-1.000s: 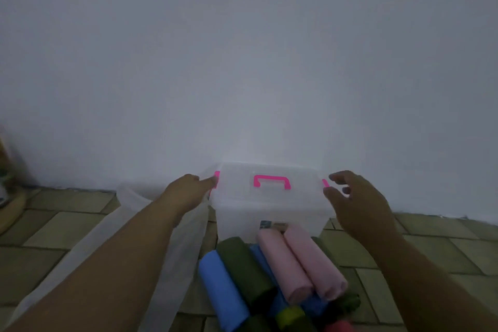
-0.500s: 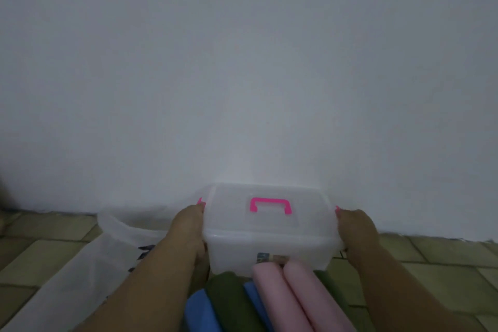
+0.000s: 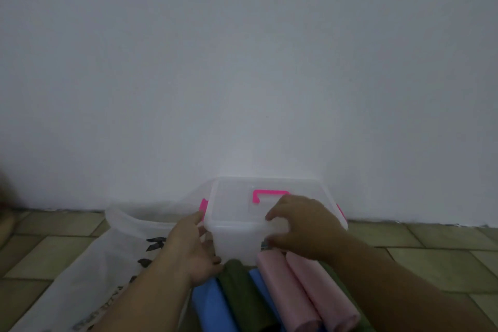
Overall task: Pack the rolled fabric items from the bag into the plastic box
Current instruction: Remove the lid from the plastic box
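Tiled floor (image 3: 436, 240), one plastic box (image 3: 237, 240) (lidded), left grip (image 3: 192, 248), right grip (image 3: 304, 229) both clamping it

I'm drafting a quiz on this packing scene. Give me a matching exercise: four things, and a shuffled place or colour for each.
1 carry handle
2 plastic bag
3 left hand
4 right hand

A grips the lid's front edge
B bright pink
C lies on the floor tiles
D holds the plastic box's left side

Pairs: 1-B, 2-C, 3-D, 4-A

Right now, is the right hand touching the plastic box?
Touching: head view shows the right hand gripping the plastic box at its front lid edge.
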